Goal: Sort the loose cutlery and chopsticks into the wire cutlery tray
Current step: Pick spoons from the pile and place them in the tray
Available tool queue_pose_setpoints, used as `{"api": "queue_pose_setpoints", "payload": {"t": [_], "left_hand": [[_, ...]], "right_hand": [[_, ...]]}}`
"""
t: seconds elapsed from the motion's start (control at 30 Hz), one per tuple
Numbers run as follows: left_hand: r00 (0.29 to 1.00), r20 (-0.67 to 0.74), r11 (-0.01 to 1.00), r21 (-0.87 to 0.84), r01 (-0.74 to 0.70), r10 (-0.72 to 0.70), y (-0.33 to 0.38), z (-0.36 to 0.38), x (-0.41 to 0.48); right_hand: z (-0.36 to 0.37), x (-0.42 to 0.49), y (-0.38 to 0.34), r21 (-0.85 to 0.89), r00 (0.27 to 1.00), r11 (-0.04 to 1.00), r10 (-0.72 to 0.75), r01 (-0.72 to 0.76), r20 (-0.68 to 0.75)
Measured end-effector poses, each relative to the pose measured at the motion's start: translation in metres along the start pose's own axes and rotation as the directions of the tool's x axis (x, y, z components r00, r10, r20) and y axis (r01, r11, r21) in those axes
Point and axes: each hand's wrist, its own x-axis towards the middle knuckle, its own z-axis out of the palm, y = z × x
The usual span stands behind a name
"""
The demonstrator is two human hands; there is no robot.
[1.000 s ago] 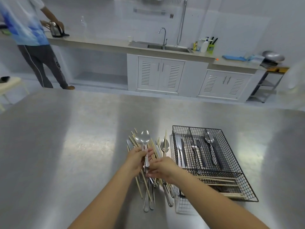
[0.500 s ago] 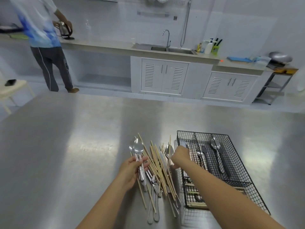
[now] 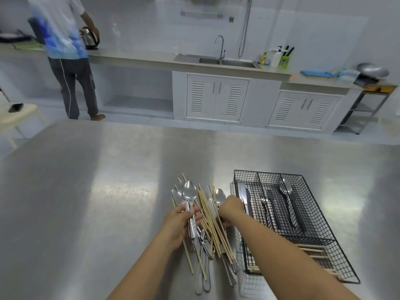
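Observation:
A loose pile of wooden chopsticks (image 3: pixel 211 221) and steel cutlery lies on the steel table just left of the black wire cutlery tray (image 3: pixel 307 185). My left hand (image 3: pixel 178 221) is closed around the handles of a few spoons (image 3: pixel 190 192), bowls pointing away from me. My right hand (image 3: pixel 230 210) reaches down into the pile next to a lone spoon (image 3: pixel 220 195), fingers curled; what they hold is hidden. In the tray lie knives (image 3: pixel 245 197), forks (image 3: pixel 269 202), spoons (image 3: pixel 287 191) and, in the near compartment, chopsticks (image 3: pixel 311 249).
The steel table (image 3: pixel 86 202) stretches wide to the left and far side. A person (image 3: pixel 65 50) stands at the far counter with a kettle (image 3: pixel 89 37). A sink (image 3: pixel 225 61), cabinets and a pale stool (image 3: pixel 17 113) lie beyond the table.
My right hand went over to the tray's left compartment, then came back to the pile. My left hand keeps the spoons and has shifted slightly left.

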Motion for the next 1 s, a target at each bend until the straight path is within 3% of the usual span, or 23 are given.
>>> {"api": "queue_pose_setpoints", "payload": {"t": [0.17,0.3,0.4,0.5,0.7,0.9,1.0], "left_hand": [[1.0,0.017,1.0,0.007,0.002,-0.002,-0.002,0.005,0.003],[1.0,0.018,1.0,0.015,0.008,-0.008,-0.004,0.008,0.005],[1.0,0.015,1.0,0.001,0.018,-0.018,-0.007,0.012,0.009],[0.999,0.027,1.0,-0.005,0.028,-0.028,-0.008,0.022,0.013],[0.996,0.077,0.998,-0.034,0.044,-0.041,-0.013,0.06,0.018],[0.989,0.132,0.998,-0.014,0.069,-0.066,-0.028,0.119,0.021],[0.989,0.13,0.997,-0.001,0.072,-0.071,-0.039,0.157,0.023]], "right_hand": [[-0.007,0.001,-0.004,-0.082,0.99,0.994,0.077,-0.067,0.114],[-0.015,0.009,-0.004,-0.121,0.994,0.992,0.059,-0.047,0.096],[-0.022,0.021,-0.001,0.024,0.998,0.998,-0.051,0.049,0.049],[-0.034,0.026,0.002,0.184,1.0,0.983,0.002,-0.001,-0.006],[-0.08,0.027,0.029,0.591,0.991,0.803,0.003,-0.082,0.132],[-0.146,0.045,0.086,0.701,0.99,0.71,-0.038,-0.071,0.139],[-0.177,0.057,0.114,0.676,0.997,0.734,0.01,-0.059,0.076]]}}
